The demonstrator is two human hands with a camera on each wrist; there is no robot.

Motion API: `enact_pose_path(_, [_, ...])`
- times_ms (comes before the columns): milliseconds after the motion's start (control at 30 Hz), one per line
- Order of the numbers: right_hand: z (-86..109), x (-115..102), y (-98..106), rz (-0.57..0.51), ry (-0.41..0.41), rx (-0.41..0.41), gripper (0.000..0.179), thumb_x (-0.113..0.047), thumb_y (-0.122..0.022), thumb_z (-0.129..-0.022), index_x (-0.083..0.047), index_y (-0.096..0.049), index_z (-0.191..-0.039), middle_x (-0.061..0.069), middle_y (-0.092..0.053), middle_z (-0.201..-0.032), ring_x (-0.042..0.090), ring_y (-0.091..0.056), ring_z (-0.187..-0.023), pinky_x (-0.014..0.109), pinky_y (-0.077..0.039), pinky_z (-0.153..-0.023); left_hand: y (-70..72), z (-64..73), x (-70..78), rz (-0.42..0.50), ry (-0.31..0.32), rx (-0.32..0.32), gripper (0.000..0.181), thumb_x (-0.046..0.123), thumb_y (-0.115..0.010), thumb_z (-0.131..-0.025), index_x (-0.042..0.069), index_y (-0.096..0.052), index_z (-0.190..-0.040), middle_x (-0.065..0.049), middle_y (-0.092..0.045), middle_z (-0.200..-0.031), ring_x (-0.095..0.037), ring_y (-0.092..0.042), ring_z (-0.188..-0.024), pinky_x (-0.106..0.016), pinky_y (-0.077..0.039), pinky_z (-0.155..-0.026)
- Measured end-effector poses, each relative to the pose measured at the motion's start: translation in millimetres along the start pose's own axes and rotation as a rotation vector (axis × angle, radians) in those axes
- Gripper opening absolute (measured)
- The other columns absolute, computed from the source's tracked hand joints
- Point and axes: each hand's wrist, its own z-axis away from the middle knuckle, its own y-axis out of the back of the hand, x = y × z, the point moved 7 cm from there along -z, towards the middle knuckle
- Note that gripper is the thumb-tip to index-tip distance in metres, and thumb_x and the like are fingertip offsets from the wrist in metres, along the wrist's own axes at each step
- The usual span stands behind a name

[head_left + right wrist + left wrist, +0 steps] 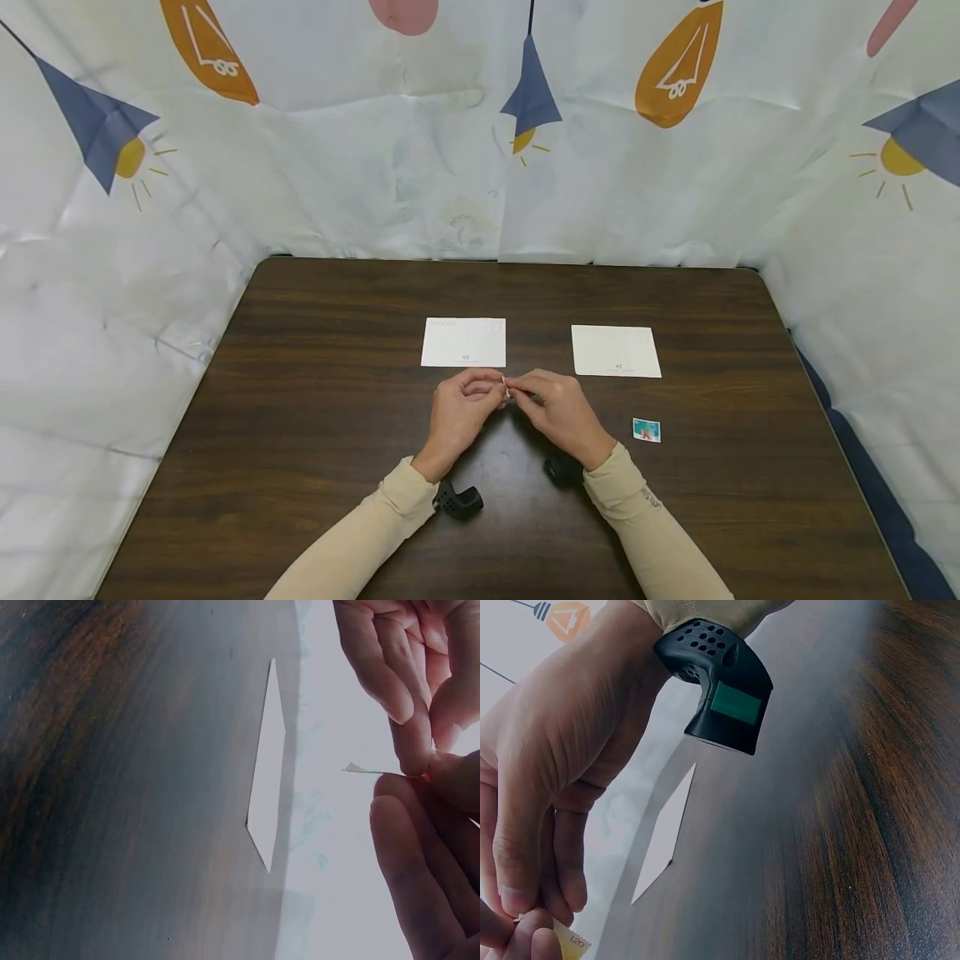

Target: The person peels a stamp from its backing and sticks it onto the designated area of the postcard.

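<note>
Over the middle of the table my left hand (459, 412) and right hand (558, 408) meet at the fingertips. Between them they pinch a small postage stamp (571, 945), yellowish with perforated edges and a printed 1.20. Most of the stamp is covered by fingers. The right wrist view shows it nearly edge-on, a pale bent corner (352, 768) sticking out. Just beyond the left hand lies a white postcard (463, 342); a second postcard (617, 351) lies beyond and right of the right hand. A teal stamp (647, 430) lies flat to the right of the right wrist.
Dark wood-grain table (300, 433) under both arms. Black camera mounts (459, 502) sit under the wrists. A white printed curtain (337, 183) hangs behind the table and at its sides.
</note>
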Motion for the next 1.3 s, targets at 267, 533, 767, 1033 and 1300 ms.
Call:
enact_pose_path(267, [0.6,1.1,2.7,0.008,-0.007,0.011,0.02,-0.005,-0.083,-0.086,-0.005,-0.082,-0.106,0.006,-0.081,-0.095,0.014,-0.078,-0.085,0.028,-0.064,-0.075,-2.8,0.1,2.3,-0.006,-0.004,-0.005,0.02,0.01,-0.074,-0.094,0.001,-0.075,-0.112,-0.016,-0.081,-0.094,-0.021,-0.081,-0.084,-0.03,-0.065,-0.075])
enact_pose_path(533, [2.0,1.2,0.3,-0.01,-0.009,0.025,0.019,-0.002,-0.082,-0.086,-0.004,-0.082,-0.104,0.006,-0.08,-0.093,0.013,-0.077,-0.082,0.026,-0.064,-0.072,-3.7,0.6,3.0,-0.024,0.001,0.01,0.023,0.011,-0.074,-0.093,-0.001,-0.074,-0.113,-0.014,-0.082,-0.092,-0.009,-0.079,-0.079,-0.021,-0.063,-0.072])
enact_pose_path(767, [2.8,0.6,0.1,-0.004,-0.008,0.046,0.017,-0.002,-0.082,-0.086,-0.004,-0.082,-0.103,0.006,-0.079,-0.089,0.012,-0.075,-0.077,0.024,-0.062,-0.068,-3.2,0.4,2.9,-0.024,0.007,0.026,0.02,0.01,-0.075,-0.092,-0.001,-0.076,-0.109,-0.015,-0.082,-0.092,-0.01,-0.079,-0.08,-0.018,-0.06,-0.069])
enact_pose_path(1033, [1.7,4.1,-1.0,-0.005,-0.016,0.022,0.017,-0.003,-0.081,-0.087,-0.005,-0.082,-0.104,0.005,-0.081,-0.092,0.012,-0.077,-0.081,0.026,-0.063,-0.071,-2.2,0.0,1.5,-0.02,0.007,0.028,0.015,0.01,-0.076,-0.092,0.004,-0.077,-0.106,-0.015,-0.082,-0.091,-0.01,-0.079,-0.079,-0.018,-0.06,-0.068])
enact_pose_path(1300, [0.9,2.2,0.2,-0.004,0.001,0.0,0.019,-0.006,-0.083,-0.086,-0.005,-0.082,-0.105,0.006,-0.081,-0.093,0.013,-0.077,-0.082,0.027,-0.064,-0.073,-2.3,0.9,1.2,-0.017,0.002,0.014,0.015,0.01,-0.076,-0.091,0.006,-0.077,-0.105,-0.014,-0.082,-0.091,-0.01,-0.079,-0.079,-0.022,-0.063,-0.072])
